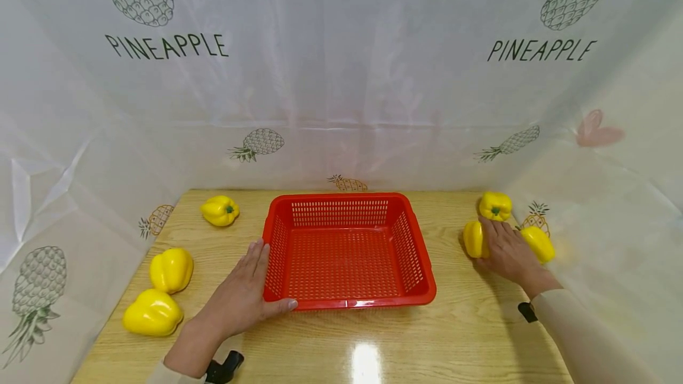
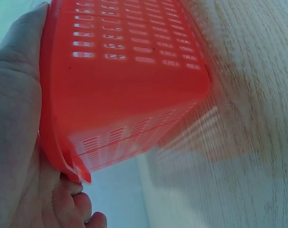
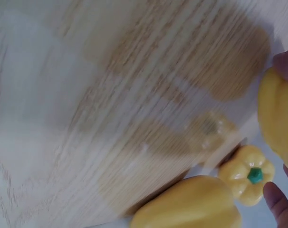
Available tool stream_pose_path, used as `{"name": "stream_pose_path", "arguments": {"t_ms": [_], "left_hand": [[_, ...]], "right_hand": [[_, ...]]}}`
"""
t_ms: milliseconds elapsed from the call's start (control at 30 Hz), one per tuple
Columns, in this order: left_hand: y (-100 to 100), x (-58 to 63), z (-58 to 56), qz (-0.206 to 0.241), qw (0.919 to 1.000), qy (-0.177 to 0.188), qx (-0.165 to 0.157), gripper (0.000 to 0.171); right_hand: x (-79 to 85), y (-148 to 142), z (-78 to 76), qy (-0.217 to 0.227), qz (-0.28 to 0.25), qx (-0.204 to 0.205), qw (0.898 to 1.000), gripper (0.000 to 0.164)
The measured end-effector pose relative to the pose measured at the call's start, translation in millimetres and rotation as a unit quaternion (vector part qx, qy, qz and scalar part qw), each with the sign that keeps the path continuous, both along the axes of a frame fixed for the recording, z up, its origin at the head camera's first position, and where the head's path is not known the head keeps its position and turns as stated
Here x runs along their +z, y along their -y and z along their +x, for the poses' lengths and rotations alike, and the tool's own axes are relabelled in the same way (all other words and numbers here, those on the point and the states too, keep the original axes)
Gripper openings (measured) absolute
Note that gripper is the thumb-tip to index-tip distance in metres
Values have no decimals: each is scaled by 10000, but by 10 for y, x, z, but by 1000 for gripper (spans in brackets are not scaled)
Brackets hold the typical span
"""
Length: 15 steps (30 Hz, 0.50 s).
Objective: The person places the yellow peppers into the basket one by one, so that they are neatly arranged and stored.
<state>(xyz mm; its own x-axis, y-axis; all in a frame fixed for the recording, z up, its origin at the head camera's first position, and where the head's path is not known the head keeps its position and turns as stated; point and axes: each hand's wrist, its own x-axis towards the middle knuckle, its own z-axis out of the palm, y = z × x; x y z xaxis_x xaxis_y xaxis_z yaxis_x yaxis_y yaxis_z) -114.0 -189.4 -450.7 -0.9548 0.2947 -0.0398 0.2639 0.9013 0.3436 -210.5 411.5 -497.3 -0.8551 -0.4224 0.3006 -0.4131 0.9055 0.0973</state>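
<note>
Yellow pepper [image 1: 473, 240] sits, seemingly pinched, in the palm-down right hand [image 1: 507, 249]

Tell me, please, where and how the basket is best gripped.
Take the basket by the rim on its left and right sides, probably coming from outside at both: it stands upright, and the rim juts outward as a lip fingers could hook under. The left hand touches the left side.

Place: a curtained-off tabletop booth, perhaps in a home or small studio, the sheeting [image 1: 341, 88] hiding the room beyond | Walls: pale, creased, shiny, at the back and both sides, printed with pineapples [image 1: 264, 141] and the word PINEAPPLE [image 1: 166, 46] | Surface: glossy worktop [image 1: 299, 348] with light wood grain, a white patch of reflected light [image 1: 365, 363] near the viewer
</note>
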Motion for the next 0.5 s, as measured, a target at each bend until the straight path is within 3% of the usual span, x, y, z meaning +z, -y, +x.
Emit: {"name": "stream_pose_path", "arguments": {"t_ms": [233, 500], "left_hand": [[8, 8, -1, -4, 9999, 104, 36, 137], [-3, -8, 4, 55, 10000, 13, 17, 134]], "right_hand": [[77, 49, -24, -498, -174, 92, 9986, 101], [169, 154, -44, -594, -480, 198, 9969, 98]]}}
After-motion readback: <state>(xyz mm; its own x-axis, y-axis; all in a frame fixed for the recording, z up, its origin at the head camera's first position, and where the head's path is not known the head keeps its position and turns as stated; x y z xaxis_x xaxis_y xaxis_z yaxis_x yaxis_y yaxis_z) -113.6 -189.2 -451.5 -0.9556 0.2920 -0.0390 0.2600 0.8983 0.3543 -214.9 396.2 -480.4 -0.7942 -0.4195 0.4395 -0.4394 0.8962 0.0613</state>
